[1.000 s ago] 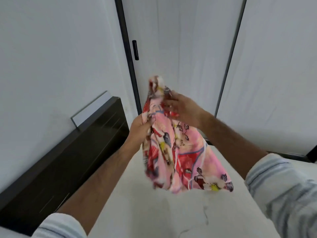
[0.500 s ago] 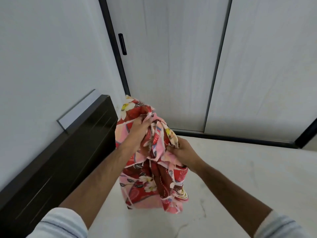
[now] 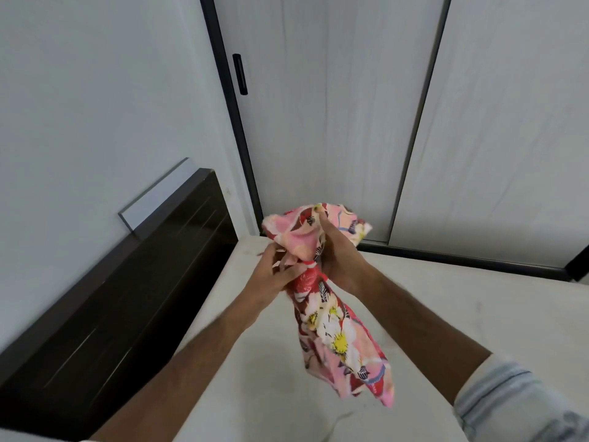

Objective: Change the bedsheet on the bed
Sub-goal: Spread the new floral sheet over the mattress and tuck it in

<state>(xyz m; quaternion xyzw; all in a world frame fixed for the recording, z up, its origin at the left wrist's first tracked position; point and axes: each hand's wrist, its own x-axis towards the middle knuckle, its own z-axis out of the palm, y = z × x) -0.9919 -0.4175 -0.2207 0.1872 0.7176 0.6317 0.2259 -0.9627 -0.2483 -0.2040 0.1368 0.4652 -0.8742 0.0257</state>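
A bunched pink and red floral cloth hangs in the air above the bare off-white mattress. Both hands hold it at its gathered top. My left hand grips the cloth from the left side. My right hand grips it from the right, with the upper folds spilling over the fingers. The lower part of the cloth dangles down and to the right, off the mattress surface.
A dark wooden headboard runs along the left of the mattress, against a white wall. Behind the bed stand white sliding wardrobe doors with black frames and a black handle.
The hands have come closer together at the top of the cloth, which is now gathered tighter and hangs lower right. The view has shifted slightly.
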